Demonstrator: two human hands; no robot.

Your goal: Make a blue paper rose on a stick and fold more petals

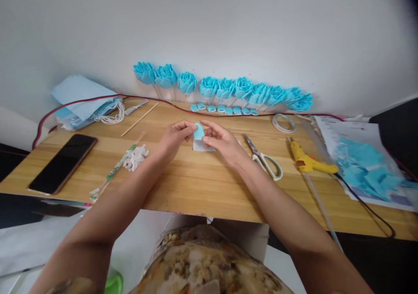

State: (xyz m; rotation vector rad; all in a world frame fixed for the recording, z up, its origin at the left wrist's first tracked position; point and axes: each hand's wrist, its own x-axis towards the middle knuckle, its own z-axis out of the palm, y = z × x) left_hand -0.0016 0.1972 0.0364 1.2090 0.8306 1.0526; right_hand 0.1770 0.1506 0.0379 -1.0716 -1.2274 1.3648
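Observation:
Over the middle of the table, my left hand (176,138) pinches the left edge of a small blue petal piece (199,133) with a rounded top. From the other side my right hand (225,140) is closed on the same piece, its thumb at the lower right. Just below the petal piece is a whitish square (199,146); whether it is attached cannot be made out. Behind the hands lies a row of small curled blue petals (221,109). To the right of my right hand are scissors (261,155) with pale handles.
Blue flowers on sticks (226,88) lean against the wall. At right are a yellow glue gun (303,159), a wire coil (284,123) and a bag of blue pieces (369,167). At left lie a phone (63,163), a thin stick (139,119), white scraps (135,157) and packed blue sheets (83,96).

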